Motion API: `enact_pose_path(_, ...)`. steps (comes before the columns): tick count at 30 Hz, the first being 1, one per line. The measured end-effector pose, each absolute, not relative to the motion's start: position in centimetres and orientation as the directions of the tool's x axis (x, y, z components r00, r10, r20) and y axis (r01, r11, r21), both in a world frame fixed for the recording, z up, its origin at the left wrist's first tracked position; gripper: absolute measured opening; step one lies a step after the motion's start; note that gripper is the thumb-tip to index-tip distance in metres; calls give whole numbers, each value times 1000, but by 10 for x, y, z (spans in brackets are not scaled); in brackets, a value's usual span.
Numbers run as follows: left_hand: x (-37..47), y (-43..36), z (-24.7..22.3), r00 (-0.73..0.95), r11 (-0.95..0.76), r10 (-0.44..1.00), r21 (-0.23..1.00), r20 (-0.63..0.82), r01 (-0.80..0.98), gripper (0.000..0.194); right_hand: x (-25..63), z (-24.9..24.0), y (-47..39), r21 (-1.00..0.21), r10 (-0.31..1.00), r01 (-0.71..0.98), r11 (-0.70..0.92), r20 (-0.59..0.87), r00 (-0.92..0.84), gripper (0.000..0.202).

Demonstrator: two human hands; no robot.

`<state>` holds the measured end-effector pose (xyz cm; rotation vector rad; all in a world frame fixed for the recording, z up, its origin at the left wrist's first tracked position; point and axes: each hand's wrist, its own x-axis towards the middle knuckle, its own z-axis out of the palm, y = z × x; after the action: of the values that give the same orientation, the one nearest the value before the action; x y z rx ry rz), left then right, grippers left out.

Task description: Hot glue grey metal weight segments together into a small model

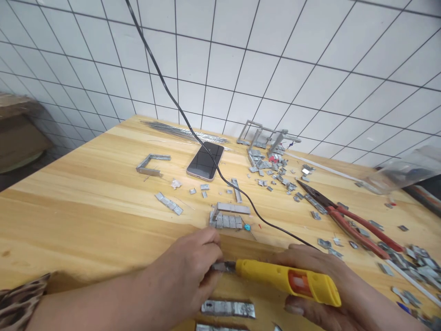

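Right now the left hand (193, 264) is low in the middle of the view, its fingertips pinched together at the dark tip of the yellow tool (272, 276). A bit of grey metal shows at that pinch, but where it ends and the tip begins is hard to tell. The right hand (319, 276) has its fingers and thumb clamped around the tool, which lies nearly level above the tabletop (86, 197), tip toward the left hand.

Just below the tip lies a metal strip (228, 309), with another partly cut off by the bottom edge. Beyond the hands sit a bent metal bracket (232, 209) and a blue bit (247, 227) beside it. Farther back, the black cord (165, 87) crosses over the phone (206, 161); thin wires (182, 132) lie behind it. Red-handled pliers (347, 220) rest among metal scraps (425, 266) on the right, near a clear container (403, 170).
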<state>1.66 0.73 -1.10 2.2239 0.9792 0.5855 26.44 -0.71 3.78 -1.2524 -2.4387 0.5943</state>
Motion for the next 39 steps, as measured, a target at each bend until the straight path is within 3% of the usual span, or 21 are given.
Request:
enact_pose_path(12,16,8,-15,625,-524,769,694,137,493,18,268,37,-10,-563,862,696,446,62,-502,12)
enact_pose_path(31,17,8,-15,640,-534,756,697,141,478,20,271,37,-10,-604,897,712,357,11,-441,13)
enact_pose_path(39,16,6,-16,635,-528,760,702,139,479,22,270,31,-7,-569,849,662,488,135,-510,10)
